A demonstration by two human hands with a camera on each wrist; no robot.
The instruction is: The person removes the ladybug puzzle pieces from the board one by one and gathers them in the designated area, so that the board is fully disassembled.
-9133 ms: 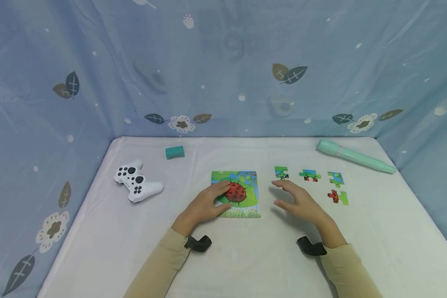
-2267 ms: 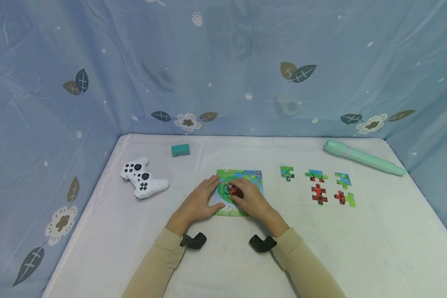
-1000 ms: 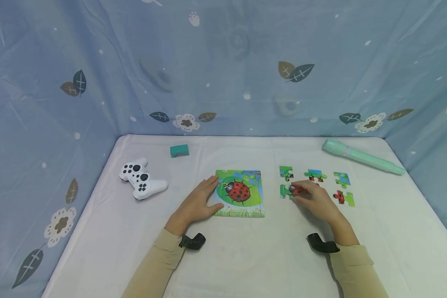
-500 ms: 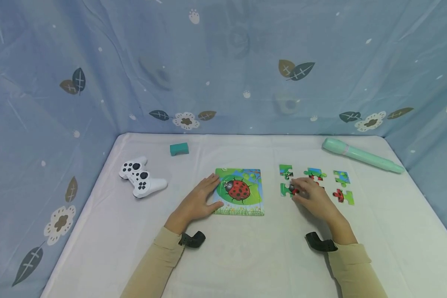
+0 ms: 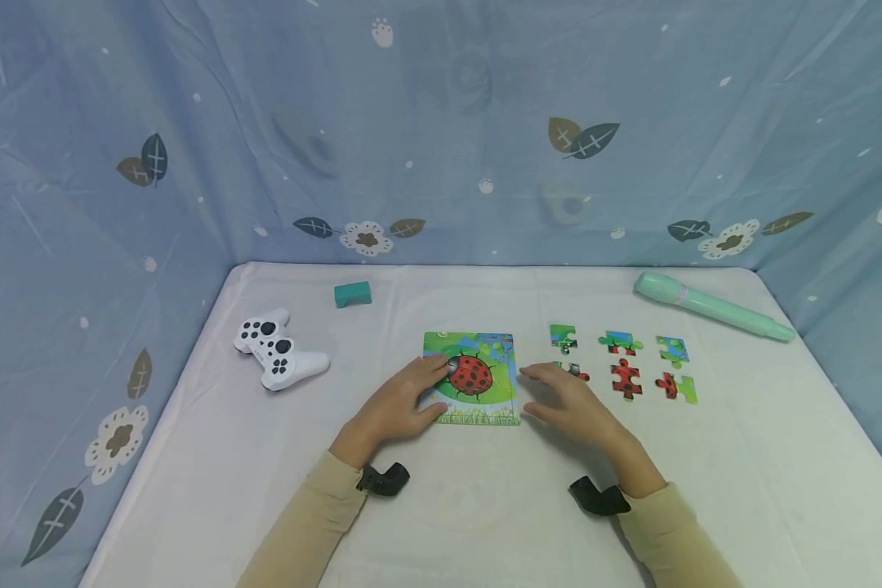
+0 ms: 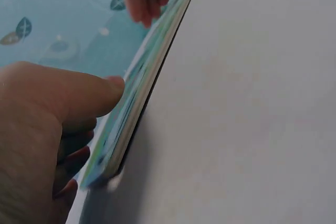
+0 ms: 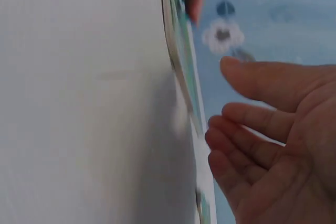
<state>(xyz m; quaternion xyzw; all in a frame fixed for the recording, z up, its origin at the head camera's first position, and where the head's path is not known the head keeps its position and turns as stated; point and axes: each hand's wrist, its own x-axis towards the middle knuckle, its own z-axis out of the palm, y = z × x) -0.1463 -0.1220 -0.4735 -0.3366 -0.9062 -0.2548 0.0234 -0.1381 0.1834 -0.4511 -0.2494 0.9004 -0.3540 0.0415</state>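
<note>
A square ladybird jigsaw board (image 5: 473, 376) lies flat on the white table. My left hand (image 5: 397, 402) reaches over its left side, fingers loosely extended on the picture and thumb near the lower left edge. My right hand (image 5: 576, 406) hovers just right of the board with fingers and thumb apart, holding nothing. In the right wrist view the right hand (image 7: 273, 124) shows empty, loosely bent fingers beside the board's edge (image 7: 181, 61). Loose jigsaw pieces lie to the right, among them a red piece (image 5: 626, 380) and one partly hidden behind the right hand, a red-and-green piece (image 5: 576, 371).
Further loose pieces include a green piece (image 5: 562, 336), a blue-topped piece (image 5: 621, 341), a blue-green piece (image 5: 674, 349) and a red-and-lime piece (image 5: 678, 386). A white game controller (image 5: 279, 349) and a teal block (image 5: 353, 294) lie left. A mint-green microphone-shaped object (image 5: 713, 306) lies back right.
Two more loose pieces lie at right than in the oldest frame. My right hand pinched a piece off the board, set it among them and came back left. My left hand shifted further onto the board.
</note>
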